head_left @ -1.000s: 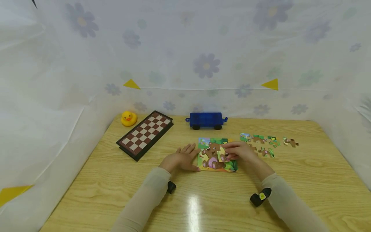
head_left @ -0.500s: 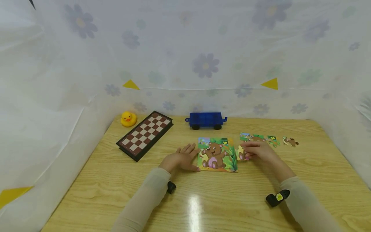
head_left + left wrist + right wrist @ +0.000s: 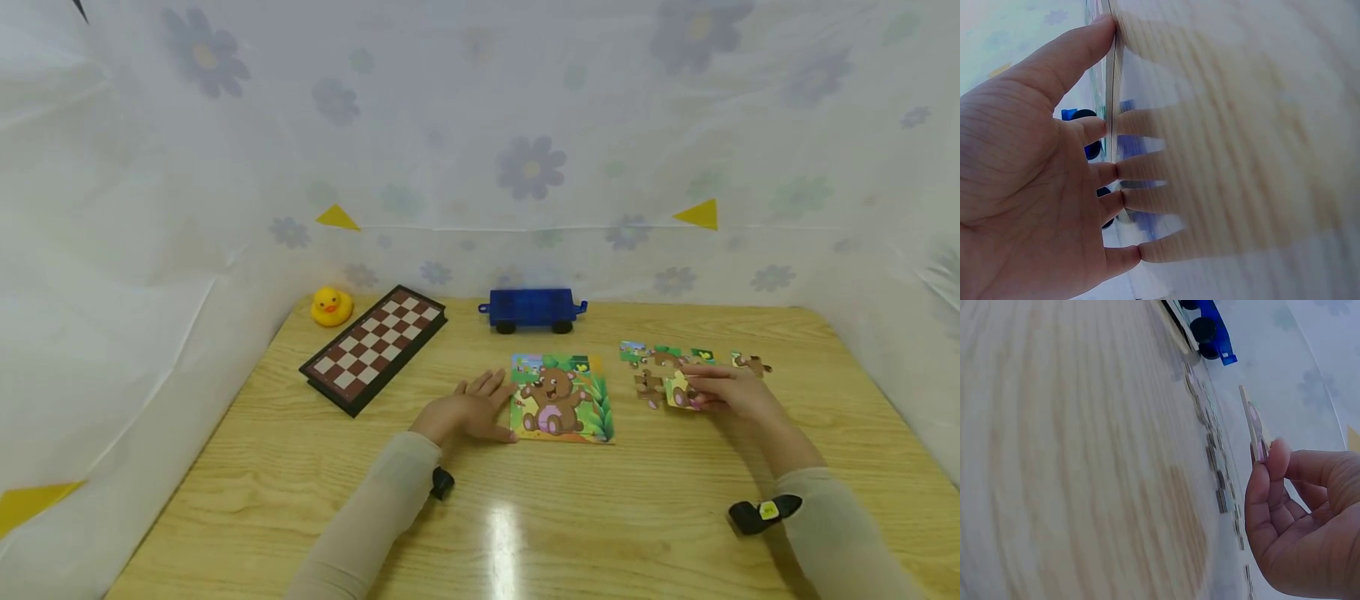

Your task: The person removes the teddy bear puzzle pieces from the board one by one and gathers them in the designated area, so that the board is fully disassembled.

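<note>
A square bear picture board [image 3: 558, 400] lies flat on the wooden table. My left hand [image 3: 472, 414] rests at its left edge, fingers spread, with thumb and fingertips touching the tabletop and the board's side. Between thumb and fingers, my right hand [image 3: 738, 396] pinches a jigsaw puzzle piece [image 3: 680, 390] with yellow, brown and pink print. In the right wrist view this puzzle piece [image 3: 1254, 424] is held edge-on, above the table. Under and around it lie several loose puzzle pieces [image 3: 649, 386], partly hidden by the right hand.
Behind the board stands a blue toy wagon [image 3: 532, 309] with black wheels. A folded checkerboard case [image 3: 378, 346] lies at the back left, beside a yellow rubber duck [image 3: 332, 308]. Patterned white sheeting [image 3: 465, 125] walls in the back and sides of the table [image 3: 585, 533].
My right hand has carried the puzzle piece rightward from over the bear board to the loose pieces, uncovering the board's right side. The left hand has stayed in place.
</note>
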`<move>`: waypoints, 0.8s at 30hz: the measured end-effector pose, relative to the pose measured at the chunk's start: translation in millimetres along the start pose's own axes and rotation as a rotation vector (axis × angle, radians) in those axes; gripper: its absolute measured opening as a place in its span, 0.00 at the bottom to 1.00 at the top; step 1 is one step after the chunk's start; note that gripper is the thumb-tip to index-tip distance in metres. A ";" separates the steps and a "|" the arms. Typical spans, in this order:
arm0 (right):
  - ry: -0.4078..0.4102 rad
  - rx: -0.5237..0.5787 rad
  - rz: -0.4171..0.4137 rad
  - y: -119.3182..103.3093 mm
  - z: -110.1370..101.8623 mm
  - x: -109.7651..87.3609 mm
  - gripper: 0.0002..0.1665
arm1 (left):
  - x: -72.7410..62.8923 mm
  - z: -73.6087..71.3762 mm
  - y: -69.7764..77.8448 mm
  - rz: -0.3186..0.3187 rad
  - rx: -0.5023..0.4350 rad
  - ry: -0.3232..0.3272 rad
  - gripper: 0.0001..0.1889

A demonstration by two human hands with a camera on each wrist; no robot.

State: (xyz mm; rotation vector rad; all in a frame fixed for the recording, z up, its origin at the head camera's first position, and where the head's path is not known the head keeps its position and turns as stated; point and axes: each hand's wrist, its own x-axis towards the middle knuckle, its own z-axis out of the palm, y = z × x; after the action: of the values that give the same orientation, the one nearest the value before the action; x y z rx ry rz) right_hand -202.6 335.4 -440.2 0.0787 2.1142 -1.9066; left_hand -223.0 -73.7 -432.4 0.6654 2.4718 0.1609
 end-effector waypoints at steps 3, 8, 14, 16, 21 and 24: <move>0.019 0.030 -0.005 -0.1 -13.3 -4.8 0.16 | 1.6 0.7 -0.8 0.001 -0.008 0.007 0.47; 0.078 0.068 0.010 3.5 -33.5 -11.4 0.15 | 3.8 1.7 -2.8 0.005 0.001 0.010 0.48; 0.125 0.118 0.013 13.4 -51.1 -13.7 0.17 | 3.8 0.6 -2.4 0.005 0.006 0.003 0.48; 0.139 0.134 0.029 15.9 -55.2 -13.8 0.17 | 4.0 0.5 -2.0 0.002 0.004 -0.001 0.47; 0.145 0.133 0.063 19.3 -61.7 -13.8 0.17 | 2.7 0.3 -1.5 0.000 -0.005 -0.009 0.47; 0.140 0.102 0.058 19.9 -62.9 -13.6 0.17 | 1.9 0.3 -1.5 0.005 -0.012 -0.007 0.47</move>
State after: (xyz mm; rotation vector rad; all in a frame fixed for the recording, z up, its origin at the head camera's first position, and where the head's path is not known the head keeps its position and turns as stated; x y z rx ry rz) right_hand -196.2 401.5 -451.0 0.2994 2.0754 -2.0272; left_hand -224.8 -74.1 -434.0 0.6668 2.4608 0.1749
